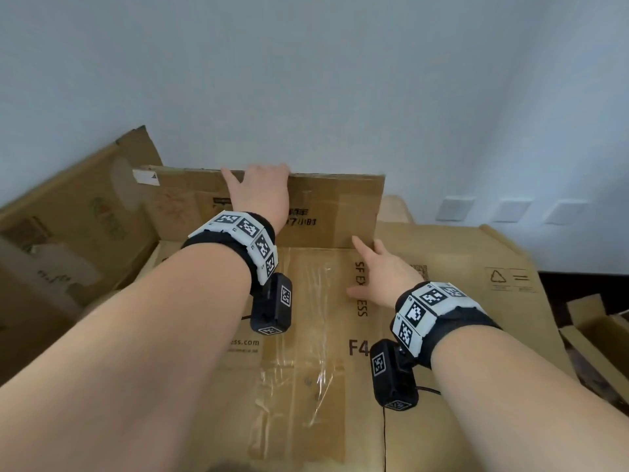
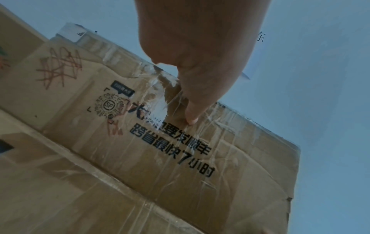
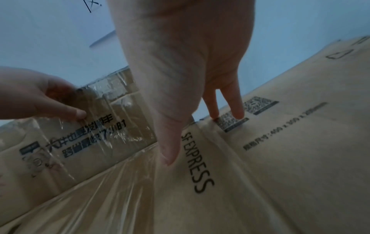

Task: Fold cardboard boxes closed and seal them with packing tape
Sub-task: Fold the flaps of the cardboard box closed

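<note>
A large brown cardboard box (image 1: 442,267) printed "SF EXPRESS" fills the middle of the head view, with old clear tape (image 1: 306,352) down its top. Its far flap (image 1: 333,206) stands upright. My left hand (image 1: 260,178) grips that flap's top edge, thumb (image 2: 190,110) pressed on the printed face (image 2: 200,158) and the other fingers hidden behind it. In the right wrist view the left hand (image 3: 46,98) pinches the flap (image 3: 112,126). My right hand (image 1: 372,260) lies flat on the box's right top panel, fingers (image 3: 236,107) straight and touching a printed code.
A second, worn cardboard box (image 1: 68,216) leans at the left against the pale wall. A small open carton (image 1: 595,332) sits at the right over dark floor. Wall plates (image 1: 510,209) show behind the box.
</note>
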